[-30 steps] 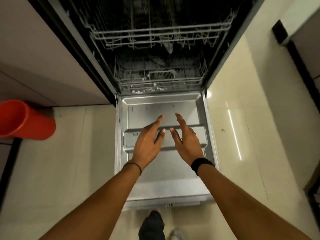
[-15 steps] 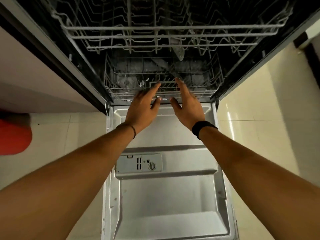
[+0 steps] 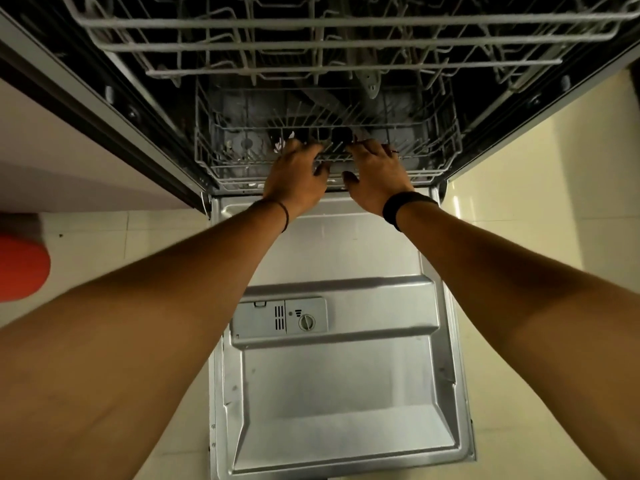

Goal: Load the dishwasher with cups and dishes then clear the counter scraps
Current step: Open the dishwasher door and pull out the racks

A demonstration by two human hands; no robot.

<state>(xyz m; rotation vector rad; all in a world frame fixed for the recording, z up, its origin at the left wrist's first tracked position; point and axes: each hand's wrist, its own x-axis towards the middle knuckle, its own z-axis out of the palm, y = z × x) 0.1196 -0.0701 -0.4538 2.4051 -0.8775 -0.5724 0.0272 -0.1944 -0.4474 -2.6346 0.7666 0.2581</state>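
Grey wire lower rack [image 3: 239, 168], inside the open dishwasher [image 3: 341, 386], is now reached: the left hand [image 3: 294, 180] and right hand [image 3: 377, 178], spread and short of it a moment ago, curl over its front rail, seemingly gripping. Pulling it out for loading looks next.

Red plastic container [image 3: 20, 268] at far left, cut off by the frame edge, standing on the floor. Floor [image 3: 519, 209] is pale cream tile, glossy, with faint grout lines. Small dark speck [image 3: 61, 235] on a tile near the red container. Bright streak of reflected light [image 3: 456, 206] on the right-hand tiles. Plain off-white cabinet panel [image 3: 69, 157] above the container, in shadow.
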